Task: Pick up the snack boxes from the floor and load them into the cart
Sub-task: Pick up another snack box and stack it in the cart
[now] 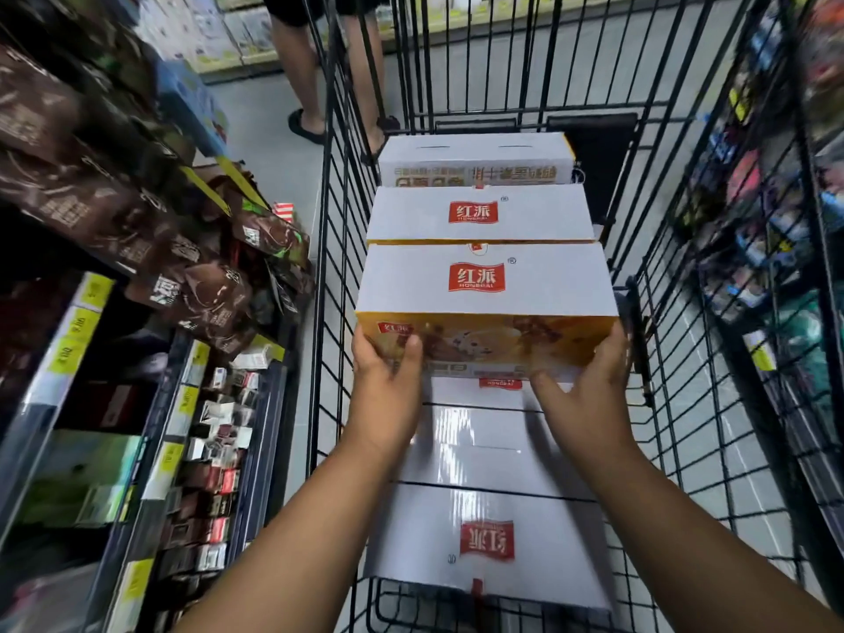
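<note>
A white snack box (486, 285) with a red logo on top and a yellow printed front is held over the black wire cart (333, 249). My left hand (388, 376) grips its near left corner, thumb on the front face. My right hand (589, 381) grips the near right corner from the side and below. Behind it in the cart sit two more white boxes (479, 214), (475, 157). Below my hands lie further white boxes (488, 536) on the cart's bottom.
Shelves with brown snack bags (137, 212) and small packets (214, 450) line the left. A rack of coloured goods (753, 221) stands on the right. A person's legs in sandals (310, 107) stand beyond the cart's far left corner on the grey floor.
</note>
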`<state>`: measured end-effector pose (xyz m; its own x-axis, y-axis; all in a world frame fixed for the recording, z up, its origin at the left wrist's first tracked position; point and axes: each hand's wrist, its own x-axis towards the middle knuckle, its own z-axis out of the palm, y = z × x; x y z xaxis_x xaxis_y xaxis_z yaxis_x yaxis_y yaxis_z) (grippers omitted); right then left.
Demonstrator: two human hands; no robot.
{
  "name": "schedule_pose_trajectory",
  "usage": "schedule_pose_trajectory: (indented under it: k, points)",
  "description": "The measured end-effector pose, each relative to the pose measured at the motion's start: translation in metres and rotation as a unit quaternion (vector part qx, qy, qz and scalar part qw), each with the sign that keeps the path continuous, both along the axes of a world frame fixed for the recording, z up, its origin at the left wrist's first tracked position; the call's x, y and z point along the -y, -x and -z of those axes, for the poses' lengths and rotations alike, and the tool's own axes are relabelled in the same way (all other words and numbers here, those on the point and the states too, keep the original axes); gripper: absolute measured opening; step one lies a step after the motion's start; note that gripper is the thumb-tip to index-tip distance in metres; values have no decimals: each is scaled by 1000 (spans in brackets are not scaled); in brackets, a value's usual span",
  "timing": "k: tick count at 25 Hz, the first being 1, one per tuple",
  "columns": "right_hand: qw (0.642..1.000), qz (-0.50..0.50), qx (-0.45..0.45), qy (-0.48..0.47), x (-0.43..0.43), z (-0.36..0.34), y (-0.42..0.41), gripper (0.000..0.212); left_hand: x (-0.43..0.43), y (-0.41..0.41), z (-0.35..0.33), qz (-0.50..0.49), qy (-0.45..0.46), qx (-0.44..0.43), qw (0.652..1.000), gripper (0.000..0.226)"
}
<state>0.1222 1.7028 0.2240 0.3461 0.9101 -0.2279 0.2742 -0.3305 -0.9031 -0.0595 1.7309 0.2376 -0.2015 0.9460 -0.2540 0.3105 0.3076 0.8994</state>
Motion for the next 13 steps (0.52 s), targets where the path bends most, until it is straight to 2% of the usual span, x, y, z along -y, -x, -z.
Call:
schedule_pose_trajectory:
  k: [6,10,13]
  points:
    - [1000,5,-3,4,-5,-26,-11,83,-2,-1,-28,-2,21,-14,1000,55]
    - [999,27,16,14,14,-54,-20,85,15,1,-58,28,51,-39,998,63]
    - [999,24,31,4,30,-98,-22,82,23,-4,-105,53,17,-45,997,60]
